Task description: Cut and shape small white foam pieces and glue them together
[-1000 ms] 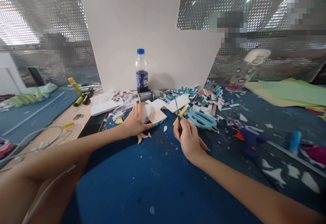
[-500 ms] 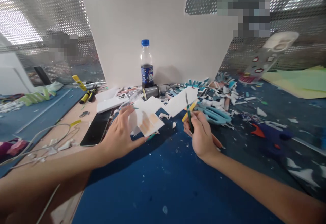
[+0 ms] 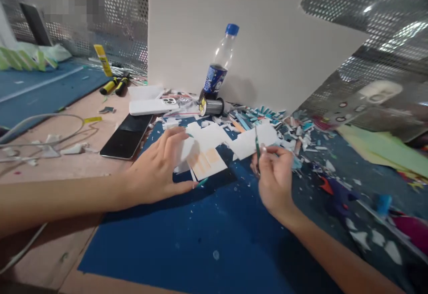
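My left hand (image 3: 163, 164) curves around the left side of a small white card (image 3: 210, 167) with pale orange patches, fingertips at its upper edge and thumb at its lower corner. Other white sheet pieces (image 3: 207, 135) lie just behind it. In my right hand (image 3: 276, 173) is a slim green craft knife (image 3: 257, 144), pinched between thumb and fingers with its thin tip pointing up and away. Beyond that tip lies another white piece (image 3: 256, 140). The light blue scissors (image 3: 296, 163) are mostly hidden behind my right hand.
A half-full bottle (image 3: 216, 73) stands beside a wire spool (image 3: 212, 106) at the white board (image 3: 267, 44). Two phones, white (image 3: 150, 105) and black (image 3: 127, 138), lie left. Foam scraps (image 3: 267, 115) pile behind; a glue gun (image 3: 339, 196) lies right. A blue mat (image 3: 187, 249) covers the front.
The camera view has shifted and tilted. Both hands keep their holds; the right one appears closer to the white piece. The yellow strip beside the right hand is now hidden, the scissors mostly covered.
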